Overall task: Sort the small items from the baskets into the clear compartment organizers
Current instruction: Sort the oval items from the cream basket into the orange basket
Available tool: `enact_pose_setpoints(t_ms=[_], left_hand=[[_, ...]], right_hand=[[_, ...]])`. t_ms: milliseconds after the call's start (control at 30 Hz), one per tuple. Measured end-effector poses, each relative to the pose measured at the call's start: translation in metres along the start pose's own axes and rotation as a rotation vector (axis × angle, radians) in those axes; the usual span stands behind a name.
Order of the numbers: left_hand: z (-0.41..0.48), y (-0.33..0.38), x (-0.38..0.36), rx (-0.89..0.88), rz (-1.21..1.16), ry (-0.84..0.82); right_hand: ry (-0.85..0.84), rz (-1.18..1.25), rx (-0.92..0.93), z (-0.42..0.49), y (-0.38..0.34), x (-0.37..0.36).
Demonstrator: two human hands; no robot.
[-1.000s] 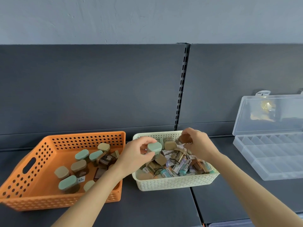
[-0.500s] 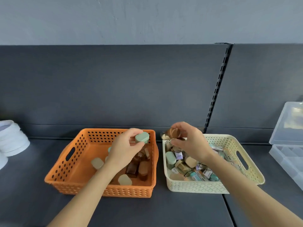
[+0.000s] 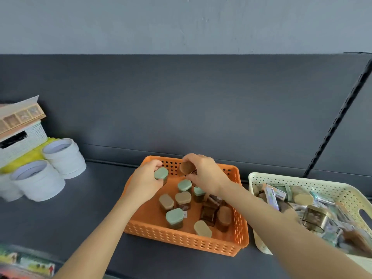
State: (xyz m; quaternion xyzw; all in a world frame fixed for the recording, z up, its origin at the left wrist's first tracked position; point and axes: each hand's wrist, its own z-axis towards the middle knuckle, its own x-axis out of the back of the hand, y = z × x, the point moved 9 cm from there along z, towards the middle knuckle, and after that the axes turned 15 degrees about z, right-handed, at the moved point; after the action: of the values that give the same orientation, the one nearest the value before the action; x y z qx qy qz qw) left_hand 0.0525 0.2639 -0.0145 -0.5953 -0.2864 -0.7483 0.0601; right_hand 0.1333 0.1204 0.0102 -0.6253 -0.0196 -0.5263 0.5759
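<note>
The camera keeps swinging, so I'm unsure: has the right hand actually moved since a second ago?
Yes. The right hand, pinching a brown-capped jar, went left, from above the cream basket to above the orange basket.

Both arms are recorded as bare from the wrist to the frame edge, uncovered along the entire visible length. The left hand [image 3: 145,181] and the right hand [image 3: 204,175] are likewise noted as bare. Finger detail is blurred and left unassessed.
</note>
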Motion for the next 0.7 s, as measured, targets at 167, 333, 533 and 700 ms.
enact_pose_setpoints(t_ms=[167,333,533,700], left_hand=[[0.006,-0.005,-0.023,-0.053,0.172,-0.197],[0.003,-0.013,-0.035,-0.067,0.165,-0.288],[-0.006,0.016,-0.009,-0.172,0.08,-0.119],[-0.023,0.07,-0.001,-0.314,-0.033,-0.083]], right_hand=[[-0.069,-0.119,-0.055,0.014,0.014,-0.031],[-0.116,-0.179,-0.079,0.016,0.022,-0.036],[-0.057,-0.134,-0.045,-0.007,0.015,-0.008],[0.054,-0.076,-0.046,-0.043,0.017,0.039]])
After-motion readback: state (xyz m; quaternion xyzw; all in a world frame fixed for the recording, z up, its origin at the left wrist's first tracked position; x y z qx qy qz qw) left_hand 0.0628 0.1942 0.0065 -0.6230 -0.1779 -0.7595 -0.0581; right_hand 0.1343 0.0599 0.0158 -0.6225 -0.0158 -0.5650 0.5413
